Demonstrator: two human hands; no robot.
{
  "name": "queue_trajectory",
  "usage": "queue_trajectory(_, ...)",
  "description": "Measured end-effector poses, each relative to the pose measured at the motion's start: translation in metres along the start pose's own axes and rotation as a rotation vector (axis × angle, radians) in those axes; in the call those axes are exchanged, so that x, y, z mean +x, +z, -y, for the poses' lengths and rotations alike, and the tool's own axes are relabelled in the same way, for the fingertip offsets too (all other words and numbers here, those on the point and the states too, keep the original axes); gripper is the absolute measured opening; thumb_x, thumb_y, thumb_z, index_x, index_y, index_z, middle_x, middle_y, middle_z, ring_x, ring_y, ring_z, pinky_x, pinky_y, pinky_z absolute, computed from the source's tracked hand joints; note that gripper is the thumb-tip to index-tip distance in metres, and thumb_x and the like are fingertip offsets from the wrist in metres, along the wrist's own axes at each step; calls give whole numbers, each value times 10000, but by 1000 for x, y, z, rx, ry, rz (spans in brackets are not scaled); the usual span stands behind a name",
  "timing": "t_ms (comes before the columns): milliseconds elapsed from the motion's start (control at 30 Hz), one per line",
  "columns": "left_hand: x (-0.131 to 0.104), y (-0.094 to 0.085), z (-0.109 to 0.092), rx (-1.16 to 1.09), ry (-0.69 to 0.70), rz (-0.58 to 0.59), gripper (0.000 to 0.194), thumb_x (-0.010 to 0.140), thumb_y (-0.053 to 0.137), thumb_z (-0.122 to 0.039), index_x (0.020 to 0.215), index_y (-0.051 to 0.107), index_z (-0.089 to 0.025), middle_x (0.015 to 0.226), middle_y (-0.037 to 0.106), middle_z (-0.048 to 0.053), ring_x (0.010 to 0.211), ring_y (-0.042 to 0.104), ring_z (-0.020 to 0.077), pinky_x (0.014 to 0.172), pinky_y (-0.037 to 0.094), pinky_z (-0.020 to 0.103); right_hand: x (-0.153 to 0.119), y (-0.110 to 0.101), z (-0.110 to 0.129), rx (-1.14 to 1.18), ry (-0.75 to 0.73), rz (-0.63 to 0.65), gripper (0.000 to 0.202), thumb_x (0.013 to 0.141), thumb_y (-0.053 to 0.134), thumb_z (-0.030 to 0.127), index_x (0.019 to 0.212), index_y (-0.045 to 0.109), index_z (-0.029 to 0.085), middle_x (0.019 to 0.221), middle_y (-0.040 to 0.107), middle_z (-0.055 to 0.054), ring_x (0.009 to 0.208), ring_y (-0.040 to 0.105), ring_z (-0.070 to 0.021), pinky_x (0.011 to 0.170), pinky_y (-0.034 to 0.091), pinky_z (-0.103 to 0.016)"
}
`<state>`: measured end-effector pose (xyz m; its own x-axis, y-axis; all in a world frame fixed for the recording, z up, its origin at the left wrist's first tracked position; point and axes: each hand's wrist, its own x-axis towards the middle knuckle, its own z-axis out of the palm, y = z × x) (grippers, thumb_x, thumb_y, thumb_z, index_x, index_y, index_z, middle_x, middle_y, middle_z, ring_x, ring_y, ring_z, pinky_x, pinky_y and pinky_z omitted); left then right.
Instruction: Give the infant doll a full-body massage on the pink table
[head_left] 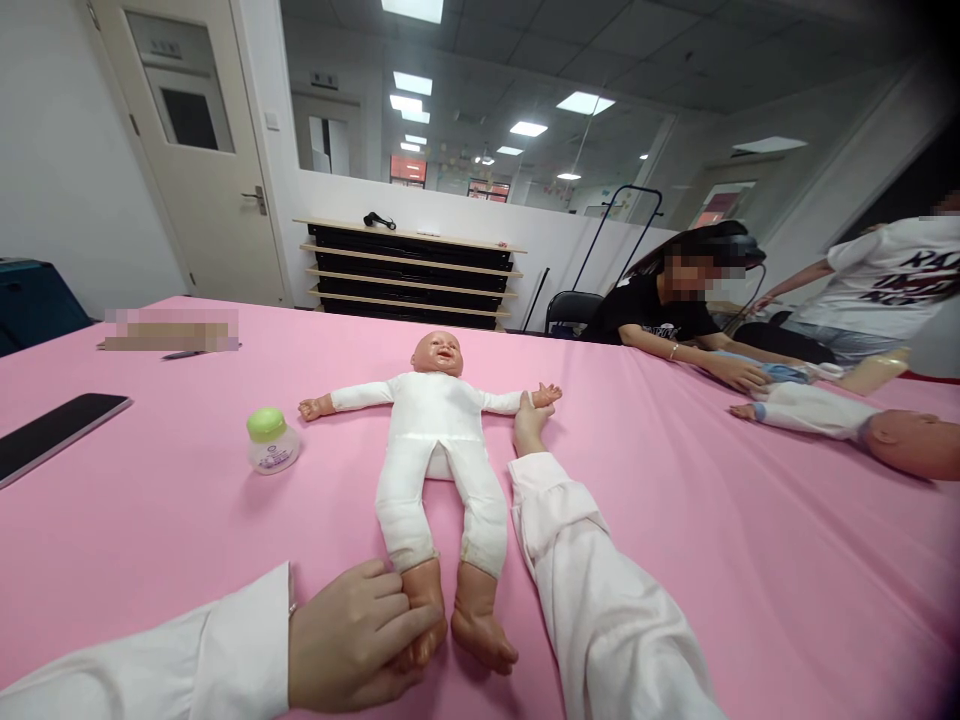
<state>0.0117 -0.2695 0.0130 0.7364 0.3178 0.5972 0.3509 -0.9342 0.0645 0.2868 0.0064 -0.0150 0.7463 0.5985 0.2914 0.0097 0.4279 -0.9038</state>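
Note:
A baby doll point(439, 410) in a white suit lies on its back, head away from me, arms spread and feet bare. My left hand point(360, 635) is closed round the doll's foot on the left side, its fingers curled over the ankle and top of the foot. Stretched forward, my right hand point(531, 425) grips the doll's arm at the wrist on the right side; some of its fingers are hidden. To the left of the doll, a small clear jar point(274, 450) with a green lid stands upright, apart from both hands.
Pink cloth point(645, 500) covers the table. A dark phone point(60, 430) lies at the left edge. At the right, a seated person point(667, 310) in black handles another doll point(817, 415), and someone in a white shirt point(892, 280) stands nearby. Shelves point(409, 275) stand behind the table.

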Motion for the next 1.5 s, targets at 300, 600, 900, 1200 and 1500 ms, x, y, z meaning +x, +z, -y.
queue_trajectory(300, 1, 1, 0, 4, 6, -5, 278, 775, 501, -230, 1036, 500, -134, 633, 573, 15, 556, 499, 154, 512, 360, 288, 5, -1, -7, -14, -17, 15, 510, 757, 490, 209, 1216, 289, 116, 1411, 316, -155, 1317, 298, -137, 1101, 234, -345)
queue_trajectory(600, 0, 0, -1, 6, 6, 2, 286, 775, 491, -228, 1047, 495, -139, 642, 571, 12, 561, 502, 152, 517, 369, 290, 1, -2, -5, 42, -26, 47, 387, 784, 488, 259, 1122, 334, 147, 1347, 414, -141, 1271, 369, -131, 1078, 280, -353)
queue_trajectory(900, 0, 1, 1, 2, -1, 12, 299, 775, 506, -234, 1058, 493, -140, 647, 581, 15, 570, 503, 157, 522, 368, 295, 0, -1, 0, 27, 33, 35, 295, 792, 465, 240, 1064, 385, 157, 1342, 420, -132, 1260, 382, -135, 1064, 301, -354)
queue_trajectory(1200, 1, -1, 0, -1, 7, -2, 289, 771, 512, -227, 1045, 497, -137, 639, 577, 12, 559, 490, 154, 522, 354, 289, 1, 1, -1, 38, 19, 32, 256, 834, 395, 280, 1048, 407, 139, 1306, 456, -133, 1235, 415, -126, 1061, 300, -326)
queue_trajectory(1500, -1, 0, 0, -2, 5, 8, 284, 776, 497, -225, 1047, 498, -139, 635, 565, 11, 559, 487, 151, 528, 362, 290, 3, 0, 2, 50, 28, 70, 392, 860, 297, 417, 1016, 520, 135, 1225, 540, -111, 1166, 486, -159, 1044, 320, -377)
